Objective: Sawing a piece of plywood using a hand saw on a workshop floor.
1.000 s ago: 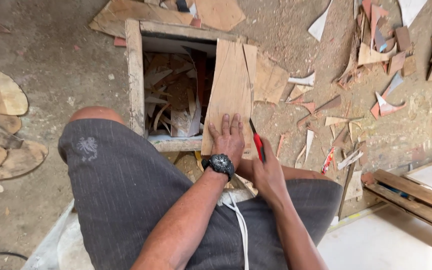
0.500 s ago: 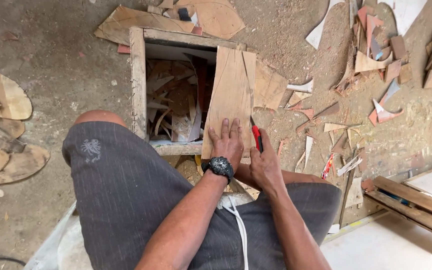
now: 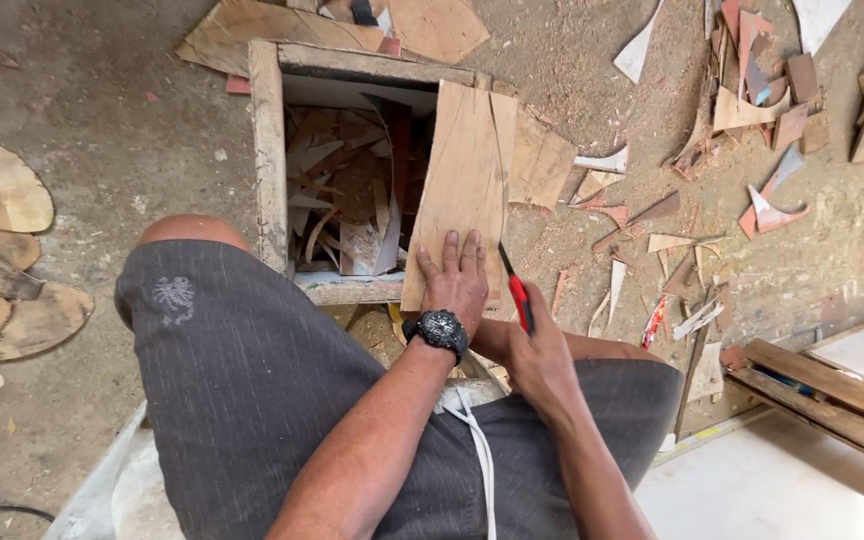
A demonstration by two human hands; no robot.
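Little change from half a second ago: both hands in the same spots, view shifted slightly. Left hand [image 3: 457,283] lies flat, fingers spread, pressing the near end of the thin board [image 3: 462,190]; the board runs away from it over the edge of the wooden box [image 3: 268,150]. Right hand [image 3: 540,355] is closed around a red-handled knife [image 3: 514,285], blade at the board's right edge, just beside the left hand.

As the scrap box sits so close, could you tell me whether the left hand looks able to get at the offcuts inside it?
Probably yes: the left hand lies flat on the thin board beside the open-topped box, nothing covering the offcuts.
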